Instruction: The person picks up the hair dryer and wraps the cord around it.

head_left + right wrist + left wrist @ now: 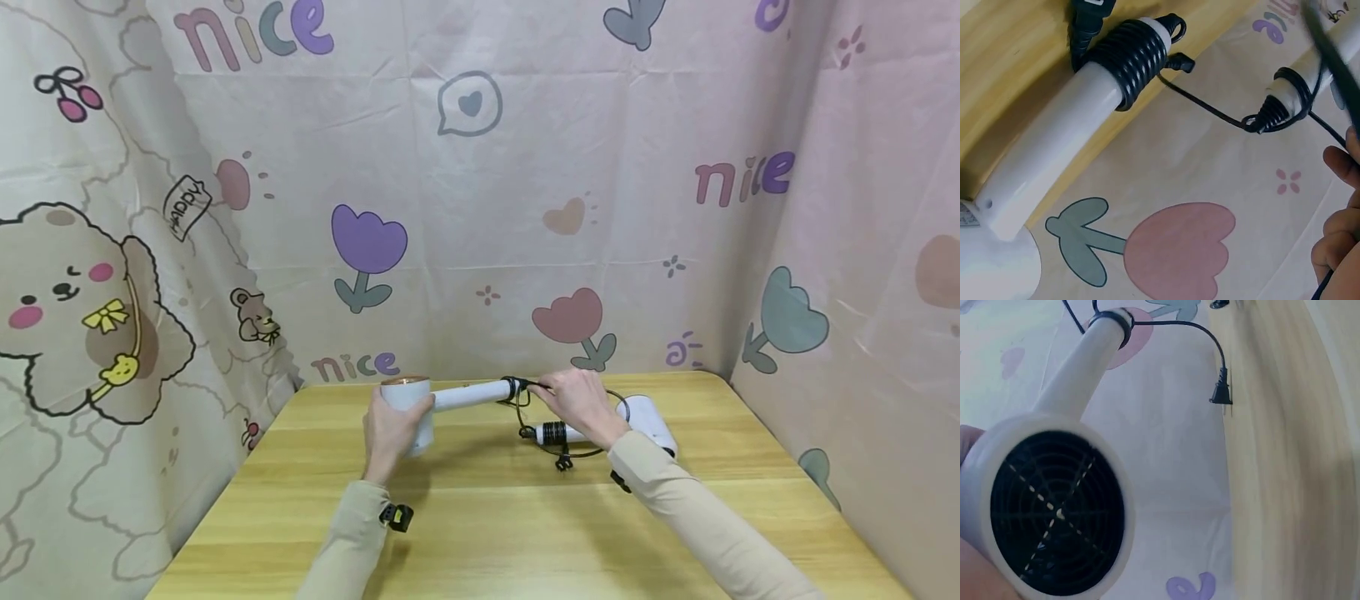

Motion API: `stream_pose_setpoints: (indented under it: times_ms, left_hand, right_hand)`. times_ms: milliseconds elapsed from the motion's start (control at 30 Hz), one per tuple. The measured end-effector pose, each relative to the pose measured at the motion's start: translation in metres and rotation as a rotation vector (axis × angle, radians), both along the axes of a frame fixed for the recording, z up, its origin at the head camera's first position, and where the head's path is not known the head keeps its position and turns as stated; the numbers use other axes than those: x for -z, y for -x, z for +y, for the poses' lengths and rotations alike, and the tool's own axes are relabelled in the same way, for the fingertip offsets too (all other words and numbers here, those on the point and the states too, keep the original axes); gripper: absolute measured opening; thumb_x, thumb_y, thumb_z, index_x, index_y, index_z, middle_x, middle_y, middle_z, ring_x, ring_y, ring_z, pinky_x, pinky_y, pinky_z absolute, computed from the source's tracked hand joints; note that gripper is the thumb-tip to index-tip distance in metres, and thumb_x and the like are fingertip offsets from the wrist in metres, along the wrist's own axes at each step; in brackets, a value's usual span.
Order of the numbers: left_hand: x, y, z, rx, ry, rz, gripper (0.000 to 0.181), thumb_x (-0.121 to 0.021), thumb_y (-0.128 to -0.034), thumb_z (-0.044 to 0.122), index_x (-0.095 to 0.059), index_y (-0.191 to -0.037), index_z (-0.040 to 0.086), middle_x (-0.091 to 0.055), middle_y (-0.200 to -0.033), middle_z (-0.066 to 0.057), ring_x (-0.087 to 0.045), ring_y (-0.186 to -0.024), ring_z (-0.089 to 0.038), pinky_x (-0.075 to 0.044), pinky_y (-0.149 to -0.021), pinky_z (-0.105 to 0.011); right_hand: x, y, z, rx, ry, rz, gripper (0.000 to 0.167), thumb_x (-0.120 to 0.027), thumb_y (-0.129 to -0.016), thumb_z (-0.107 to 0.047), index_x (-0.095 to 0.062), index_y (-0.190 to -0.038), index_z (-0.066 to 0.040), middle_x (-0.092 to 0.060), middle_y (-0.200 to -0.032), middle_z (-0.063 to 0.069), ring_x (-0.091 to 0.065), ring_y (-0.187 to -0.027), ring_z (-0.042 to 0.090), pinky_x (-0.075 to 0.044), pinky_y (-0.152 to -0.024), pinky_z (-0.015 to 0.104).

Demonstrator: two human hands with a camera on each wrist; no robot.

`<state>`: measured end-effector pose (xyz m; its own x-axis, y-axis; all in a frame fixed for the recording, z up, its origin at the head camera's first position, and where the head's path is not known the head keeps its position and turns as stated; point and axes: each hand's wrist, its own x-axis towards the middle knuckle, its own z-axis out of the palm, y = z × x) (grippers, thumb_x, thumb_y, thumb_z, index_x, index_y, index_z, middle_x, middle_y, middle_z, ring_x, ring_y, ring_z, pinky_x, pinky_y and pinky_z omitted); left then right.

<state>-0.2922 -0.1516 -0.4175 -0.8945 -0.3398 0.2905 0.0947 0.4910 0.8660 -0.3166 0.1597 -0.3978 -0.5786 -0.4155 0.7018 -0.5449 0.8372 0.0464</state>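
My left hand (393, 425) grips a white hair dryer (408, 400) round its barrel, above the table. Its handle (472, 395) points to the right, and the dark round grille (1059, 512) faces the left wrist camera. With its fingers my right hand (581, 404) pinches the black cord (534, 385) close to the handle's end, where a few turns are wound. A loose length with a plug (1221, 390) hangs down. Beneath and beside the right hand lies a second white hair dryer (645, 421), its black cord (1129, 62) coiled tightly round the handle.
The wooden table (510, 533) ends at a printed cloth curtain (480, 208) behind and at both sides. A black wrist camera (397, 517) is strapped on the left sleeve; the right sleeve (675, 492) reaches in from the lower right.
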Motion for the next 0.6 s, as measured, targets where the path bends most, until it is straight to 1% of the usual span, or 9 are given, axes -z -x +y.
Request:
stream_pose_setpoints:
  times_ms: [100,167,233,333,400,433,500,533,600]
  left_hand:
    - [-0.003,0.001,0.001,-0.039,0.046,0.051,0.093,-0.083,-0.0699,0.049,-0.040,-0.140,0.007,-0.065,-0.099,-0.017,-0.065,-0.080,-0.031,-0.052,-0.059,-0.031]
    - [-0.005,0.002,0.001,-0.058,0.074,0.080,0.092,-0.083,-0.0699,0.048,-0.040,-0.140,0.008,-0.066,-0.097,-0.016,-0.065,-0.077,-0.031,-0.049,-0.056,-0.030]
    - [-0.007,0.003,0.000,-0.062,0.098,0.104,0.090,-0.083,-0.0703,0.047,-0.041,-0.139,0.008,-0.066,-0.097,-0.016,-0.064,-0.076,-0.031,-0.049,-0.055,-0.029]
    - [-0.009,0.003,-0.001,-0.072,0.141,0.119,0.087,-0.083,-0.0702,0.047,-0.042,-0.136,0.008,-0.065,-0.095,-0.016,-0.064,-0.074,-0.031,-0.048,-0.053,-0.029]
    - [-0.010,0.003,-0.003,-0.085,0.168,0.126,0.086,-0.083,-0.0696,0.048,-0.043,-0.134,0.008,-0.064,-0.093,-0.016,-0.063,-0.073,-0.031,-0.047,-0.052,-0.030]
    - [-0.011,0.004,-0.004,-0.092,0.179,0.131,0.086,-0.083,-0.0694,0.047,-0.043,-0.134,0.008,-0.064,-0.092,-0.016,-0.063,-0.073,-0.032,-0.046,-0.051,-0.030]
    - [-0.010,0.004,-0.006,-0.109,0.184,0.137,0.087,-0.083,-0.0689,0.046,-0.043,-0.134,0.007,-0.064,-0.093,-0.016,-0.062,-0.074,-0.032,-0.046,-0.052,-0.031]
    - [-0.009,0.004,-0.007,-0.121,0.179,0.142,0.087,-0.083,-0.0688,0.046,-0.042,-0.135,0.007,-0.064,-0.094,-0.016,-0.062,-0.075,-0.033,-0.046,-0.052,-0.031]
    - [-0.007,0.005,-0.008,-0.144,0.156,0.148,0.089,-0.084,-0.0688,0.046,-0.041,-0.137,0.007,-0.063,-0.097,-0.017,-0.062,-0.077,-0.034,-0.046,-0.054,-0.033]
  right_hand:
    - [-0.001,0.001,0.005,0.006,-0.016,0.014,0.015,-0.076,-0.086,-0.031,-0.077,-0.079,-0.018,-0.064,-0.058,-0.007,-0.045,-0.043,0.004,-0.025,-0.036,0.017]
    - [-0.003,0.002,0.009,0.022,-0.020,0.028,0.017,-0.077,-0.085,-0.032,-0.076,-0.076,-0.018,-0.062,-0.057,-0.007,-0.047,-0.043,0.005,-0.027,-0.036,0.018]
    - [-0.005,0.002,0.012,0.046,-0.019,0.037,0.021,-0.077,-0.084,-0.034,-0.073,-0.071,-0.018,-0.058,-0.054,-0.007,-0.043,-0.041,0.005,-0.026,-0.036,0.019]
    - [-0.009,0.002,0.017,0.095,-0.028,0.031,0.036,-0.077,-0.084,-0.038,-0.062,-0.060,-0.017,-0.046,-0.048,-0.007,-0.033,-0.040,0.006,-0.022,-0.036,0.021]
    - [-0.010,0.002,0.020,0.123,-0.033,0.016,0.042,-0.077,-0.083,-0.040,-0.055,-0.056,-0.017,-0.039,-0.047,-0.007,-0.028,-0.040,0.006,-0.019,-0.036,0.021]
    - [-0.010,0.002,0.022,0.130,-0.034,0.008,0.043,-0.077,-0.083,-0.041,-0.055,-0.056,-0.016,-0.038,-0.046,-0.007,-0.027,-0.040,0.005,-0.018,-0.036,0.020]
    - [-0.010,0.001,0.024,0.126,-0.031,-0.002,0.038,-0.076,-0.084,-0.040,-0.062,-0.058,-0.015,-0.040,-0.046,-0.007,-0.027,-0.039,0.005,-0.018,-0.036,0.020]
    - [-0.010,0.000,0.024,0.120,-0.030,-0.005,0.034,-0.076,-0.085,-0.039,-0.066,-0.061,-0.016,-0.042,-0.045,-0.007,-0.027,-0.039,0.005,-0.018,-0.036,0.020]
    - [-0.009,-0.002,0.024,0.078,-0.020,-0.002,0.026,-0.074,-0.087,-0.036,-0.074,-0.069,-0.017,-0.051,-0.047,-0.006,-0.034,-0.038,0.005,-0.022,-0.035,0.020]
